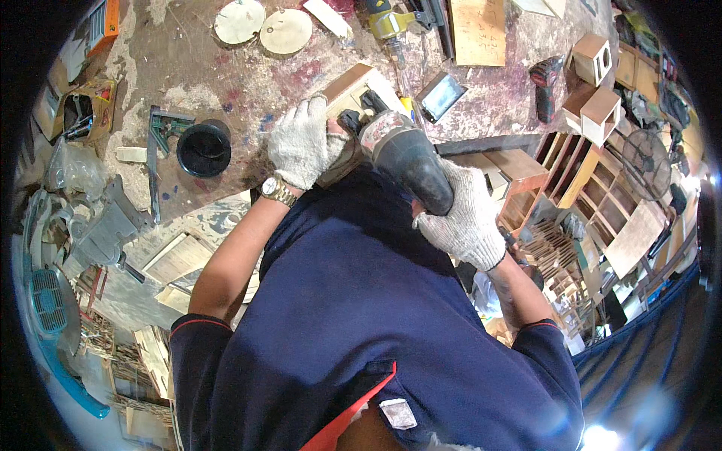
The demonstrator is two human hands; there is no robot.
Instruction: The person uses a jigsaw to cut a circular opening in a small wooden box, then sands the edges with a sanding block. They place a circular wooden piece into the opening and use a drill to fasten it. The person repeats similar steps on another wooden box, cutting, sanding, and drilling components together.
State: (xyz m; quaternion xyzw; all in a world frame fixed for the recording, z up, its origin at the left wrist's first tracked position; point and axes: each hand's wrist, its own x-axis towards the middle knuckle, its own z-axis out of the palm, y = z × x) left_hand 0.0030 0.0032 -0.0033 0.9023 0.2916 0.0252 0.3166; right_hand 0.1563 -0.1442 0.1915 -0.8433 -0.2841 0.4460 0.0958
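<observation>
A small wooden box [347, 81] with brown sides and a pale face lies at the near edge of the worktable. My left hand [303, 144], in a white knit glove, is closed on the left side of this box; its bare fingertips are beside a black knob. My right hand [465, 214], gloved the same way, wraps round the rear of a corded-looking power tool with a black body [410, 163] and a grey metal head. That head is over the box, between my hands. What the tool's working end touches is hidden underneath.
On the stained worktable [226, 86] stand a black round bowl [204, 148], a metal square [154, 165], two pale discs [286, 31], a phone [442, 97] and a cordless drill [545, 86]. Small wooden boxes [593, 113] sit at the right, beyond which is a fan [644, 154].
</observation>
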